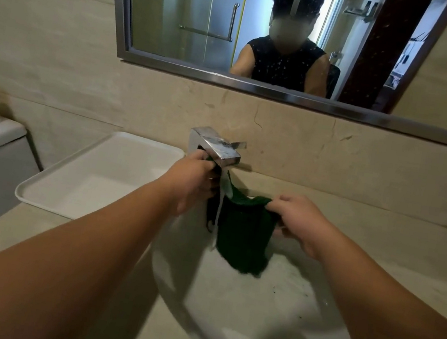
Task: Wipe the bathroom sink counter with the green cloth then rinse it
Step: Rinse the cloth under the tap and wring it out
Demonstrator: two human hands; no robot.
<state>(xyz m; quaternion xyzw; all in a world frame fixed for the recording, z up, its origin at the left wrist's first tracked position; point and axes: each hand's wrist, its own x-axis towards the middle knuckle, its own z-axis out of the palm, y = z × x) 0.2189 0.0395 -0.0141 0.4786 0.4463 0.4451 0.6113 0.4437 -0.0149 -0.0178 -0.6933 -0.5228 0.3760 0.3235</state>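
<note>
The green cloth [244, 232] hangs spread over the white sink [252, 307], just below the faucet [217, 146]. A thin stream of water [218, 218] runs down its left part. The left hand [193, 182] holds one upper corner in a closed grip (right under the spout). The right hand [299, 220] pinches the other corner. A white tray [97, 172] lies on the counter [382, 240] beside the sink.

The basin [252, 307] is set into the counter [380, 249], with the faucet [216, 146] mounted behind it. A tray [103, 173] is placed on the counter to the left. The cloth [244, 232] is held over the basin, below the faucet, between the left hand [193, 182] and the right hand [299, 220]. A mirror [183, 14] is hung above.
</note>
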